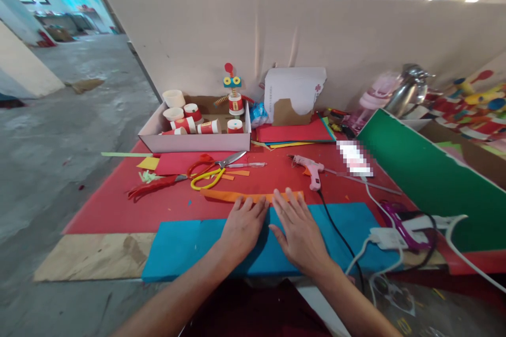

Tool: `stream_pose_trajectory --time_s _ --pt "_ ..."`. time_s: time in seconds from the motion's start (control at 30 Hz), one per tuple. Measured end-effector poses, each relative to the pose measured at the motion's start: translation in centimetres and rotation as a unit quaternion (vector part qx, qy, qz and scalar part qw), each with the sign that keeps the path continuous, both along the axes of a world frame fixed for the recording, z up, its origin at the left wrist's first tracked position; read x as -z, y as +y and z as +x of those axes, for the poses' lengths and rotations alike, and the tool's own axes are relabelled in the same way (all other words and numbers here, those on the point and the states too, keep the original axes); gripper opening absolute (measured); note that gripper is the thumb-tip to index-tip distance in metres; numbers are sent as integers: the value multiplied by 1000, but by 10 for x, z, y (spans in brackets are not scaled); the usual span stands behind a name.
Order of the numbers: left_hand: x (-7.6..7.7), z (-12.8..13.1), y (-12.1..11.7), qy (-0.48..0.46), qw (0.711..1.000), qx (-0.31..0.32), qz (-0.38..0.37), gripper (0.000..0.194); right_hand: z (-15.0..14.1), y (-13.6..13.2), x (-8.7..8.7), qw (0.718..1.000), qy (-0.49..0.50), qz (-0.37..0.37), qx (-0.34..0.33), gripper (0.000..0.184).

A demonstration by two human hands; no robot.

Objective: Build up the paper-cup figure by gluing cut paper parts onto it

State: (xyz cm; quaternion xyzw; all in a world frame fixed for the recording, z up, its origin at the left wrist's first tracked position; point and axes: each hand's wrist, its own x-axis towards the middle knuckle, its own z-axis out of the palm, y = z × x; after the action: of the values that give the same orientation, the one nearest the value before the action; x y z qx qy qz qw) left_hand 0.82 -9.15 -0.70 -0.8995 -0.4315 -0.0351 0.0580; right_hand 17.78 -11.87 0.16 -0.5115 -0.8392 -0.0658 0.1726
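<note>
My left hand [243, 226] and my right hand [299, 229] lie flat side by side on a blue paper sheet [185, 245], fingers stretched forward. The fingertips of both hands press on a long orange paper strip [221, 196] that lies across the red table cover [118, 208] just beyond the blue sheet. Neither hand holds anything. A pink glue gun [312, 171] rests just beyond my right hand, its black cord running back past my right wrist. Yellow and red-handled scissors [209, 171] lie beyond my left hand.
A cardboard box [197, 141] holds red-and-white paper cups and a paper-cup robot figure [235, 96]. Stacked coloured paper [294, 133], a white carton [294, 92], a green board [427, 179] and a white power strip [389, 237] stand to the right. Two people stand behind the partition.
</note>
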Motion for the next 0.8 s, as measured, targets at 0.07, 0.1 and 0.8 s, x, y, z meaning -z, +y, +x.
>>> stream_pose_trajectory --time_s 0.07,0.1,0.8 --pt "0 0 0 1 1000 -2 -7 45 -3 -1 4 1000 -5 -17 -21 53" --pt "0 0 0 0 1000 -1 -7 45 -3 -1 7 999 -8 -26 -20 53" --pt "4 -1 0 1 1000 8 27 46 14 11 26 996 13 -48 76 49"
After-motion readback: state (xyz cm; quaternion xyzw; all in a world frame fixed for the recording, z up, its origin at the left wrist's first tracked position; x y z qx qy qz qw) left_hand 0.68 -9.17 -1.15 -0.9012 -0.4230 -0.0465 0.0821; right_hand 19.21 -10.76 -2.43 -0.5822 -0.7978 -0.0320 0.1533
